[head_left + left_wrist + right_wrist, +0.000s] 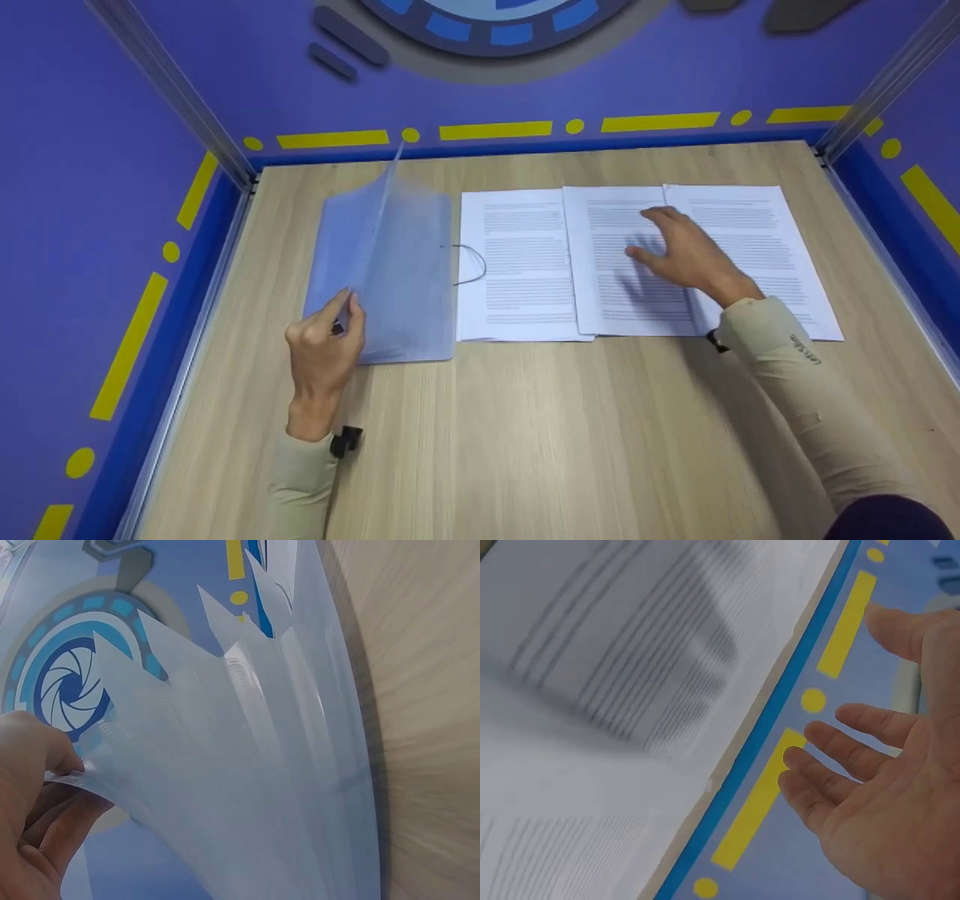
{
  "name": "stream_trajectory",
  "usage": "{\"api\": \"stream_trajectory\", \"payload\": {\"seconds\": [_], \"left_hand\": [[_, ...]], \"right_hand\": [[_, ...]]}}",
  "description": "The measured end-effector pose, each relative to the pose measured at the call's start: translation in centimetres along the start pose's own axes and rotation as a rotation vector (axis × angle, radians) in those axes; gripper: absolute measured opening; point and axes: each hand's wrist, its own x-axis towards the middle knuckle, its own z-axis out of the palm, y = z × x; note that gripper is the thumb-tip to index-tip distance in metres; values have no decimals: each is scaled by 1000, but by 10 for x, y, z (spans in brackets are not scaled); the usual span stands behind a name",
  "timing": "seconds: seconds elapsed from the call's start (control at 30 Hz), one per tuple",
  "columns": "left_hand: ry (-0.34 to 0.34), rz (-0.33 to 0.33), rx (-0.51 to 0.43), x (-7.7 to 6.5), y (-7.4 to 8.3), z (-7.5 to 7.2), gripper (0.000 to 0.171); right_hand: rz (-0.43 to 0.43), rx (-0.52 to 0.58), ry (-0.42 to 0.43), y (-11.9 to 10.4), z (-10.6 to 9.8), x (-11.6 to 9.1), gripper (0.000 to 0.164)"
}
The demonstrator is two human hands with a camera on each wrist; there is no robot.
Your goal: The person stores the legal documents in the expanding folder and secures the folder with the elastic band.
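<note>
A translucent plastic accordion folder (409, 300) lies on the left half of the table, its cover raised. My left hand (322, 349) pinches the near edge of that cover between thumb and fingers. In the left wrist view, the folder's pleated pockets (225, 742) fan out beside the hand. Over the printed sheets, my right hand (694, 251) hovers with fingers spread and nothing held. Beneath it lie the middle paper stack (611, 292) and the right paper stack (780, 285). The left paper stack (517, 315) sits next to the folder.
A thin elastic cord (484, 266) loops from the folder's right edge onto the left stack. The paper stacks overlap at their sides. Blue panels with yellow marks (495, 130) wall the wooden table (510, 435) at the back and sides.
</note>
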Motion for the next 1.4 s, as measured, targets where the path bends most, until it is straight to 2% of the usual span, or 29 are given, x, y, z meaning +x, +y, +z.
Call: {"api": "stream_trajectory", "payload": {"seconds": [0.3, 0.7, 1.07, 1.4], "left_hand": [[7, -10, -9, -1, -2, 0, 14], [-9, -38, -64, -3, -3, -1, 15], [-29, -80, -92, -2, -2, -3, 14], [-23, -108, -125, -1, -1, -6, 12]], "right_hand": [[83, 27, 46, 51, -26, -10, 81], [230, 30, 35, 108, -44, -28, 87], [384, 33, -3, 145, -52, -46, 95], [445, 46, 5, 168, -56, -57, 99]]}}
